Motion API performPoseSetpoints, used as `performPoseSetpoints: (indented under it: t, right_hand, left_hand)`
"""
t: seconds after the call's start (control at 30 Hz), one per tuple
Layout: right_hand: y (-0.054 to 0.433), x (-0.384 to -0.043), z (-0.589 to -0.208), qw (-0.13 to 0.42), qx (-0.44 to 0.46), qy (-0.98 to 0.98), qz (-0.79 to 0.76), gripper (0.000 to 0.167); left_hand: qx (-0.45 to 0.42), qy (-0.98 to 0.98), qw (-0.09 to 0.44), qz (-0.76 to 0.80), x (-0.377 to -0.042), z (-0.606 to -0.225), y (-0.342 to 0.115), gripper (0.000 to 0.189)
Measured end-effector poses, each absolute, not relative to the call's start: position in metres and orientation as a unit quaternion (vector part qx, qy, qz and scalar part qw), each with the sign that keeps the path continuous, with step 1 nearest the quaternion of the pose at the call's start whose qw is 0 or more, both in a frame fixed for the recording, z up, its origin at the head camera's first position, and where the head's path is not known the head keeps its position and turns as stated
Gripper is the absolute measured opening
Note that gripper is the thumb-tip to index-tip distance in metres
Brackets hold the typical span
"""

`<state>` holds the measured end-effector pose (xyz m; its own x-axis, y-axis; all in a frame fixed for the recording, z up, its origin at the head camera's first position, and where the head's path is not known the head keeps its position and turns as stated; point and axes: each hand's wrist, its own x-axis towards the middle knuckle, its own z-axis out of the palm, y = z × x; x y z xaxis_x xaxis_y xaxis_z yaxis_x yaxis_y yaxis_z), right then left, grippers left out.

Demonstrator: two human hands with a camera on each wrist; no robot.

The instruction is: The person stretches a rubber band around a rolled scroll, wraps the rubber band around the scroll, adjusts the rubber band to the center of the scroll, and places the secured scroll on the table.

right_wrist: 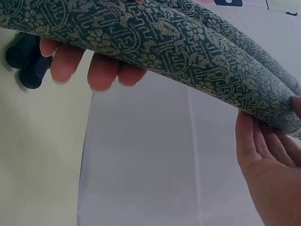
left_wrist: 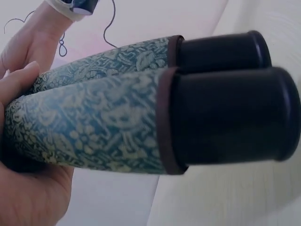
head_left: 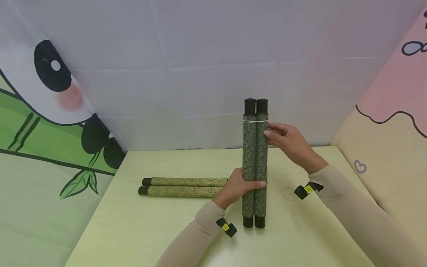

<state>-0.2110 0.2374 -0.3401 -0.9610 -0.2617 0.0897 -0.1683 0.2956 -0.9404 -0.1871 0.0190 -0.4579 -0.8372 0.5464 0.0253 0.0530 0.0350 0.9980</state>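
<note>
A green patterned scroll, two fabric-covered rolls side by side with dark end knobs, is held upright above the table. A thin white band circles both rolls near the top. My left hand grips the lower half, its thumb across the front and its fingers behind, as the fingers in the right wrist view show. Just below the band, my right hand pinches the right-hand roll between thumb and fingers. In the left wrist view the lower knobs point away from the left palm.
A second scroll, yellow and patterned with dark knobs, lies on the table behind my left hand, its right end hidden. A thin loop lies on the table to the right. Printed cloth hangs around the table.
</note>
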Motion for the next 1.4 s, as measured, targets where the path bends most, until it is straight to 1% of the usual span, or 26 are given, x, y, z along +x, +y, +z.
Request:
performPoseSetpoints:
  t: [0.1, 0.2, 0.37, 0.5, 0.67, 0.83, 1.07, 1.23, 1.4]
  right_hand:
    - [0.236, -0.218, -0.345, 0.054, -0.124, 0.787, -0.601, 0.073]
    - [0.235, -0.224, -0.351, 0.063, -0.12, 0.781, -0.609, 0.073]
    - [0.236, -0.234, -0.362, 0.087, -0.117, 0.765, -0.627, 0.071]
    - [0.235, -0.242, -0.37, 0.103, -0.112, 0.748, -0.646, 0.071]
    - [0.236, -0.253, -0.375, 0.127, -0.12, 0.72, -0.671, 0.069]
    - [0.232, -0.271, -0.369, 0.155, -0.111, 0.681, -0.707, 0.076]
    - [0.218, -0.289, -0.363, 0.197, -0.043, 0.575, -0.793, 0.063]
    - [0.211, -0.289, -0.365, 0.212, -0.033, 0.518, -0.828, 0.063]
    - [0.207, -0.285, -0.369, 0.21, -0.034, 0.512, -0.832, 0.056]
  left_hand:
    - [0.221, 0.671, 0.195, 0.68, -0.187, -0.459, 0.018, 0.035]
    - [0.211, 0.644, 0.219, 0.702, -0.187, -0.461, 0.017, 0.033]
    - [0.189, 0.592, 0.268, 0.736, -0.187, -0.463, 0.018, 0.034]
    - [0.17, 0.576, 0.284, 0.747, -0.184, -0.464, 0.02, 0.036]
    - [0.142, 0.599, 0.278, 0.737, -0.18, -0.466, 0.024, 0.035]
    - [0.138, 0.62, 0.267, 0.725, -0.177, -0.467, 0.028, 0.03]
    - [0.139, 0.61, 0.274, 0.731, -0.172, -0.468, 0.031, 0.03]
    - [0.145, 0.609, 0.273, 0.73, -0.173, -0.472, 0.029, 0.032]
    - [0.151, 0.605, 0.275, 0.732, -0.175, -0.472, 0.026, 0.032]
